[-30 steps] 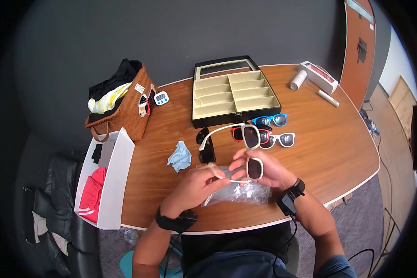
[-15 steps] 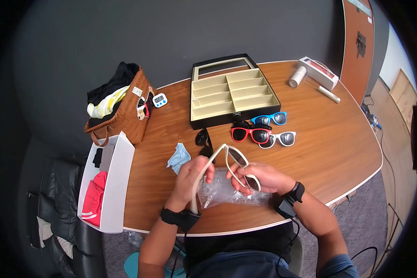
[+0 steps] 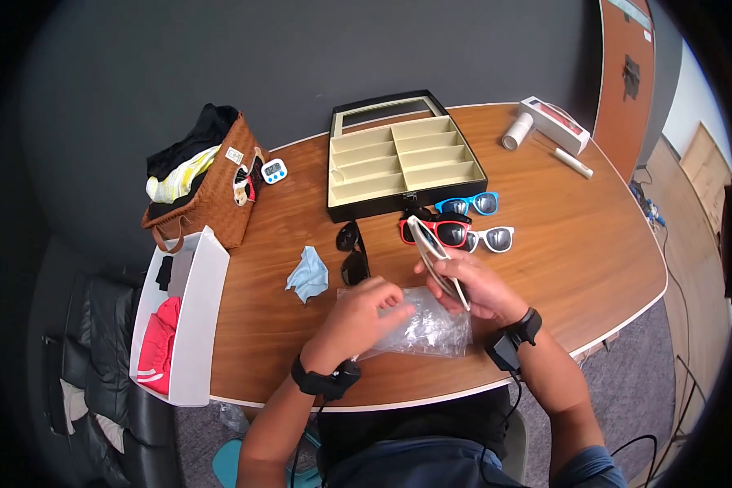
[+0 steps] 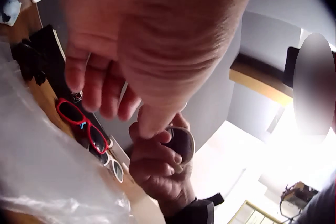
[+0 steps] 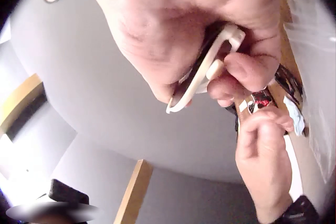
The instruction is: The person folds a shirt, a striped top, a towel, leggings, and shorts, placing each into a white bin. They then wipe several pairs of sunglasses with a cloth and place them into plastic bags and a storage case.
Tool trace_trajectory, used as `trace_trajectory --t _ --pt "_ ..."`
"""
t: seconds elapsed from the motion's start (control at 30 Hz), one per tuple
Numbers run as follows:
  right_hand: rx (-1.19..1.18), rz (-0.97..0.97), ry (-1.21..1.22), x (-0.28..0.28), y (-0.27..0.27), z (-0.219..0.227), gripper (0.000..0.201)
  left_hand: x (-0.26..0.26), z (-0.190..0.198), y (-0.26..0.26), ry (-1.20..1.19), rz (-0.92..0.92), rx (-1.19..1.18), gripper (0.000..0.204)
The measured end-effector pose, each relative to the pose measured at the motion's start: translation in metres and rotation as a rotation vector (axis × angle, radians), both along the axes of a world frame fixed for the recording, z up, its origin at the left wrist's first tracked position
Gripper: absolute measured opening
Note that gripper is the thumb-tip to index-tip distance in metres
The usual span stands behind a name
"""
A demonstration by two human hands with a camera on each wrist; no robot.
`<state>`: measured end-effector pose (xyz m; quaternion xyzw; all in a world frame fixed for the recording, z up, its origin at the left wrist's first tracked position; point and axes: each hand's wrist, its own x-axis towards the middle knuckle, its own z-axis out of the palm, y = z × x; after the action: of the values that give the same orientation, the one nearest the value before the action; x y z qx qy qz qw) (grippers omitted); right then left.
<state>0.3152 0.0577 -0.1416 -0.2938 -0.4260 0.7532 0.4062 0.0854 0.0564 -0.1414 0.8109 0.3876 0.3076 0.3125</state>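
Note:
My right hand (image 3: 484, 285) grips a pair of cream-framed sunglasses (image 5: 197, 82), held edge-on with the lens side tilted in the head view. Thumb and fingers close around part of the frame and cover it. My left hand (image 3: 358, 317) holds nothing; its fingers bend loosely, to the left of the right hand. Below both hands lies a clear plastic bag (image 3: 435, 329). Beyond them rest red sunglasses (image 3: 451, 234), white sunglasses (image 3: 498, 239) and blue sunglasses (image 3: 481, 203), bunched together. Black sunglasses (image 3: 355, 268) lie just past the left hand.
An open sunglasses case (image 3: 366, 209) with cream compartments stands at the back of the table. A light blue cloth (image 3: 307, 275) lies left of centre. Farther left are a white box (image 3: 199, 325), a wicker basket (image 3: 228, 203) and a timer (image 3: 274, 171). A white cylinder (image 3: 517, 132) stands back right.
The cream sunglasses have turned from spread arms to a narrow edge-on pose in the right hand. My left hand has let go of their arm and is apart from them.

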Motion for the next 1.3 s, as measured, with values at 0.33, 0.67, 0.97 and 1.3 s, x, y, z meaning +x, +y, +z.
trace_trajectory --t 0.33,0.67,0.97,1.3 --pt "0.104 -0.104 -0.278 0.012 0.002 0.01 0.021 -0.005 -0.03 -0.021 0.382 -0.153 0.242 0.013" --pt "0.44 0.066 -0.854 0.019 0.009 -0.015 0.033 -0.056 -0.001 -0.022 0.384 0.065 0.254 0.012" --pt "0.495 0.094 -0.874 0.022 0.009 -0.023 0.045 0.004 -0.007 -0.015 0.703 0.225 0.093 0.029" --pt "0.522 0.174 -0.909 0.011 0.003 -0.018 0.046 -0.015 -0.017 -0.015 0.471 0.196 -0.058 0.023"
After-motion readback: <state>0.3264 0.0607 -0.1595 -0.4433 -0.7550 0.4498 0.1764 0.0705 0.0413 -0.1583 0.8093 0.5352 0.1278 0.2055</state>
